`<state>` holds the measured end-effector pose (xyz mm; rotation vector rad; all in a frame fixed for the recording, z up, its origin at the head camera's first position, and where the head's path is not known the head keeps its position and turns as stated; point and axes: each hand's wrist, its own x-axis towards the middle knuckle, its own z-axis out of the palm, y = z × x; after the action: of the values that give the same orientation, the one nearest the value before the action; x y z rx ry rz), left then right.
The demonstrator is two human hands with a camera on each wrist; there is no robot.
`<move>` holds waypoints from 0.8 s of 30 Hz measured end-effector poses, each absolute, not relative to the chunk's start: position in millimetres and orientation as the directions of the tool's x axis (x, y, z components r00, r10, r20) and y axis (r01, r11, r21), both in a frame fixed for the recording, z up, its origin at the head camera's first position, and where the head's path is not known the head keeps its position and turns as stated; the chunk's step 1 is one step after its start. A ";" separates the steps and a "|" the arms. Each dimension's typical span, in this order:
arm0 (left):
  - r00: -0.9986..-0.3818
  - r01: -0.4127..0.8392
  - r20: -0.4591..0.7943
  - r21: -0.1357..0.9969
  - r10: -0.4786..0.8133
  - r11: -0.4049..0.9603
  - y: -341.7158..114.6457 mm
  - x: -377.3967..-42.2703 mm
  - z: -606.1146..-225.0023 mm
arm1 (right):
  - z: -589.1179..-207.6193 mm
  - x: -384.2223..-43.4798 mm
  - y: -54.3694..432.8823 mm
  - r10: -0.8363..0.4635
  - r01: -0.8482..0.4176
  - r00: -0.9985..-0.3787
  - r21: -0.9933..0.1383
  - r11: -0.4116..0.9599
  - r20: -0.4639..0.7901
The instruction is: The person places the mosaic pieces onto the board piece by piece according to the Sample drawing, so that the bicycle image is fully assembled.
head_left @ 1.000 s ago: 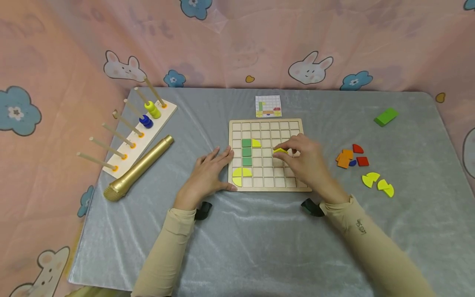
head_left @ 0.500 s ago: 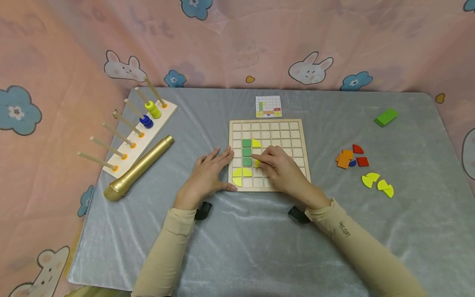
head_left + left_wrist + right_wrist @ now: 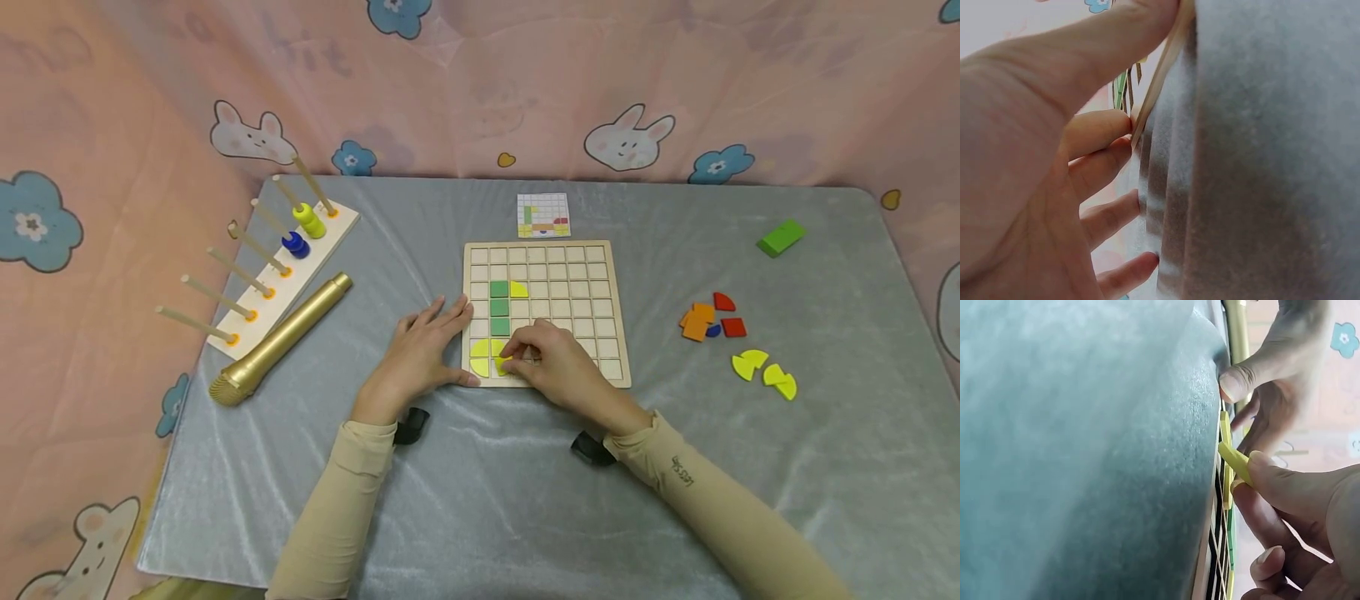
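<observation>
My right hand (image 3: 558, 367) pinches a yellow quarter-circle tile (image 3: 1235, 459) between thumb and forefinger. The tile is tilted at the lower-left corner of the wooden grid board (image 3: 621, 337), beside three yellow quarter-circle tiles (image 3: 480, 349) lying in its squares. Above these, three green square tiles (image 3: 498, 308) form a column, with one more yellow quarter circle (image 3: 518, 290) right of the top one. My left hand (image 3: 416, 358) rests against the board's left edge, fingers spread, thumb at the near corner. In the left wrist view, its thumb and fingertips touch the board's rim.
Behind the board lies a pattern card (image 3: 543, 216). Loose orange tiles (image 3: 695, 322), red tiles (image 3: 733, 327), yellow tiles (image 3: 749, 363) and a green block (image 3: 781, 238) are on the right. A golden microphone (image 3: 281, 340) and a peg stand (image 3: 333, 229) with beads are left.
My right hand has carried the yellow quarter-circle tile left and toward me across the board, to its lower-left corner. My left hand has stayed at the board's edge.
</observation>
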<state>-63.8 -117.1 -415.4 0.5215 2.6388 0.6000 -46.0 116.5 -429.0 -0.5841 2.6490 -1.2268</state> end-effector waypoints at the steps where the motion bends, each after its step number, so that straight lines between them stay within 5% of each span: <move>1: -0.857 0.265 -0.283 0.474 0.430 0.840 -117.2 -63.8 -415.4 | -429.0 -46.0 115.9 -0.413 -0.278 -0.911 -0.759 0.589 0.013; 24: -0.858 0.262 -0.275 0.491 0.434 0.831 -118.5 -63.6 -417.4 | -433.0 -45.6 105.2 -0.383 -0.287 -0.924 -0.669 0.686 0.003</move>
<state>-63.6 -118.5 -417.4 0.5215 2.6333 0.6295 -45.6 105.2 -433.0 -0.5510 2.7567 -1.0586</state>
